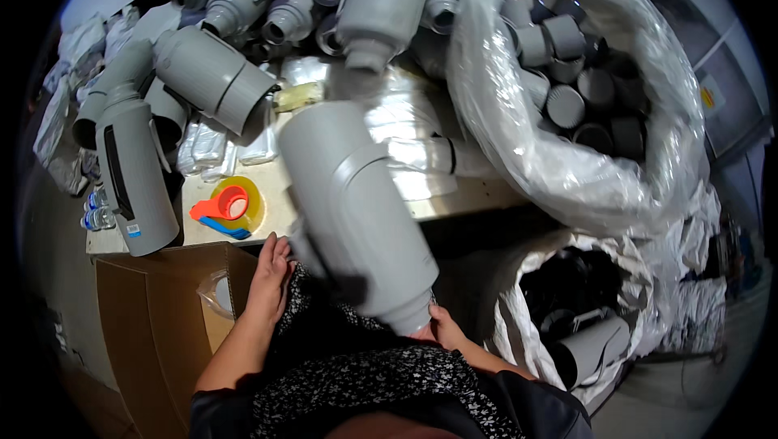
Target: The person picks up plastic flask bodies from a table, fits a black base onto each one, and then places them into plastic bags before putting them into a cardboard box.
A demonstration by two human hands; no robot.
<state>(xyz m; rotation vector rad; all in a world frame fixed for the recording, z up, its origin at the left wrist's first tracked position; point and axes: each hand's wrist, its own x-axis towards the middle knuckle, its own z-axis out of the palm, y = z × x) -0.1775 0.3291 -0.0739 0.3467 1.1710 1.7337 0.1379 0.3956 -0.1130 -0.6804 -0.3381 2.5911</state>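
Note:
A large grey ribbed thermos flask (356,204) is tilted in front of me, its narrow neck toward my body and its wide end toward the table. My right hand (440,328) is closed at the neck, its fingers partly hidden behind it. Beside the flask's handle side, my left hand (272,279) has its fingers stretched out and holds nothing. Another grey thermos flask (136,172) with a black handle stands upright at the table's left edge. Near it lie an orange-red scoop (221,204), a blue strip-like tool (224,228) and a yellow disc (253,214).
Several grey flasks (385,2) are piled at the back. A clear plastic bag (519,147) at right holds grey and black cups. Below it, a white sack (506,317) contains dark parts and a grey body. An open cardboard box (130,309) stands at my left.

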